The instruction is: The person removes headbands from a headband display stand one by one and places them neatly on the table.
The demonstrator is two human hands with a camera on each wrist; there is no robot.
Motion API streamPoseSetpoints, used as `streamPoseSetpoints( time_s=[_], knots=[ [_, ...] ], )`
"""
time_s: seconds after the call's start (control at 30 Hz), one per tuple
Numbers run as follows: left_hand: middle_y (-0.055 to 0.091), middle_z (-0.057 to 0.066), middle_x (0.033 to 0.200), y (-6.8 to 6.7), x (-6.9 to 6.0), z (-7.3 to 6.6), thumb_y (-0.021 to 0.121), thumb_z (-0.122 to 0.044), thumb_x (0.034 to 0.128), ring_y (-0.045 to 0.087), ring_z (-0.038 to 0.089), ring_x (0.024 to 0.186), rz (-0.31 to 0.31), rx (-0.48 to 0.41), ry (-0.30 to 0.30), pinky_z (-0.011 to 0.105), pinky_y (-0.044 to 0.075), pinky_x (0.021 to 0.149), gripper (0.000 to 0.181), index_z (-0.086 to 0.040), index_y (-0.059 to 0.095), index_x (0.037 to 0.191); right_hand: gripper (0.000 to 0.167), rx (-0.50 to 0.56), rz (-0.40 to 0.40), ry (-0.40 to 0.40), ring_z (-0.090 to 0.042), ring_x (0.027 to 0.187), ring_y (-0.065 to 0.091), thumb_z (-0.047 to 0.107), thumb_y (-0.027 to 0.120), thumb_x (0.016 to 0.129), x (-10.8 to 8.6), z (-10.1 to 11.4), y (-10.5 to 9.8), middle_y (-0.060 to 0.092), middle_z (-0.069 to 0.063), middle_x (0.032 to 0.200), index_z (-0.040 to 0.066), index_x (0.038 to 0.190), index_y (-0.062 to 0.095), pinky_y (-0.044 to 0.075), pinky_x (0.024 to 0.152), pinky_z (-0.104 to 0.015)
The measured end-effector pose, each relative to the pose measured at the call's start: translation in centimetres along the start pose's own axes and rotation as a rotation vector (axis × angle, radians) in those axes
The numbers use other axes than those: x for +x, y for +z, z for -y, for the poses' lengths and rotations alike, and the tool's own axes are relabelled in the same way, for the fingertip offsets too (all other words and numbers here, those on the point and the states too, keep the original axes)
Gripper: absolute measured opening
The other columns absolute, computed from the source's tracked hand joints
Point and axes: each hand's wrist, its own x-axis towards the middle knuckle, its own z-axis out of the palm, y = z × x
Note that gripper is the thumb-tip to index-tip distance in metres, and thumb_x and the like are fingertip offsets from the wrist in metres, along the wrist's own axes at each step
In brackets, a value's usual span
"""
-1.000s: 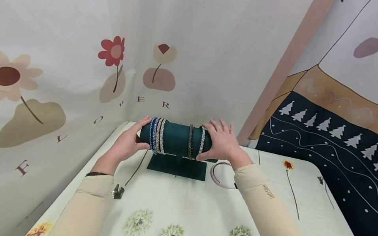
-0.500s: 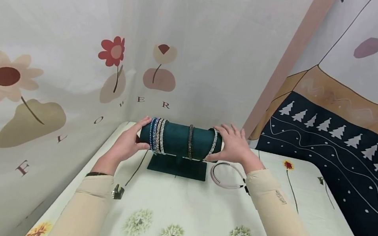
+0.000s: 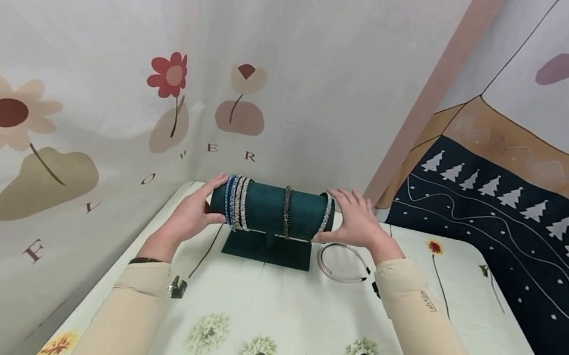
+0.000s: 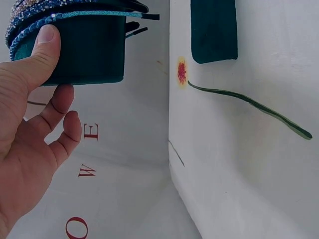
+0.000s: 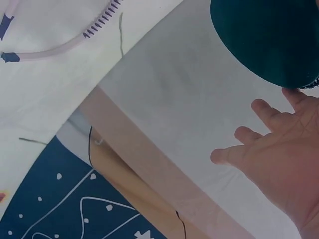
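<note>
A dark green velvet roll stand (image 3: 263, 208) on a flat base (image 3: 266, 250) carries several glittery headbands. My left hand (image 3: 190, 213) holds the roll's left end, its thumb (image 4: 45, 50) on the front beside a blue braided headband (image 4: 30, 39). At the other end my right hand (image 3: 359, 226) grips a silver headband (image 3: 326, 214) between thumb and fingers. In the right wrist view the remaining fingers (image 5: 266, 113) spread apart below the roll's round end (image 5: 269, 40). A dark brown headband (image 3: 287, 211) sits alone between the left group and the silver one.
A pale pink headband (image 3: 341, 279) with dark teeth lies on the flower-print tablecloth (image 3: 288, 310), right of the base. White printed cloth (image 3: 323, 86) hangs close behind the stand. Dark blue patterned cloth (image 3: 502, 248) borders the table on the right.
My right hand has moved right, and the silver headband has slid with it to the roll's right end. The left hand keeps its place, and the other headbands stay put.
</note>
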Motion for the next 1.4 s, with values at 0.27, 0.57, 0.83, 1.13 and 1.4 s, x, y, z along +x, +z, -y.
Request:
streamPoseSetpoints(
  time_s=[0.27, 0.57, 0.83, 1.13, 1.4],
  knots=[
    [0.016, 0.0, 0.182, 0.0, 0.0, 0.2, 0.08, -0.009, 0.0963, 0.059, 0.026, 0.095, -0.009, 0.01, 0.026, 0.039, 0.05, 0.087, 0.098, -0.024, 0.021, 0.173, 0.133, 0.022, 0.007, -0.026, -0.052, 0.164, 0.01, 0.06, 0.096, 0.07, 0.2, -0.2, 0.3, 0.025, -0.016, 0.178, 0.023, 0.173, 0.019, 0.008, 0.125, -0.081],
    [0.017, 0.002, 0.182, 0.0, 0.0, 0.2, 0.08, -0.009, 0.0958, 0.059, 0.025, 0.093, -0.013, 0.004, 0.034, 0.039, 0.05, 0.087, 0.097, -0.024, 0.022, 0.173, 0.142, 0.021, 0.084, -0.084, -0.054, 0.164, 0.002, 0.051, 0.102, 0.065, 0.8, 0.1, -0.7, 0.013, -0.017, 0.18, 0.032, 0.173, 0.013, 0.006, 0.126, -0.08],
    [0.017, 0.0, 0.182, 0.1, 0.0, 0.2, 0.08, -0.009, 0.096, 0.059, 0.025, 0.095, -0.012, 0.0, 0.017, 0.038, 0.049, 0.087, 0.097, -0.026, 0.022, 0.173, 0.135, -0.005, 0.109, -0.082, -0.051, 0.165, 0.004, 0.045, 0.103, 0.067, 1.1, 0.8, -0.7, 0.015, -0.015, 0.18, 0.034, 0.172, 0.019, 0.012, 0.126, -0.079],
    [0.016, 0.002, 0.182, 0.1, 0.1, 0.2, 0.08, -0.008, 0.096, 0.058, 0.025, 0.094, -0.005, -0.006, 0.022, 0.039, 0.049, 0.086, 0.097, -0.023, 0.022, 0.173, 0.13, 0.029, 0.103, -0.053, -0.048, 0.165, 0.002, 0.044, 0.101, 0.07, 1.0, 0.5, -0.4, 0.015, -0.012, 0.18, 0.036, 0.171, 0.02, 0.019, 0.123, -0.08],
    [0.016, 0.001, 0.182, 0.0, 0.1, 0.3, 0.08, -0.009, 0.0962, 0.058, 0.025, 0.092, -0.006, -0.004, 0.023, 0.038, 0.049, 0.085, 0.097, -0.024, 0.022, 0.173, 0.131, 0.076, 0.088, -0.053, -0.05, 0.165, 0.003, 0.045, 0.1, 0.072, 0.7, -0.3, -0.2, 0.014, -0.014, 0.181, 0.029, 0.172, 0.018, 0.016, 0.124, -0.081]
  ],
)
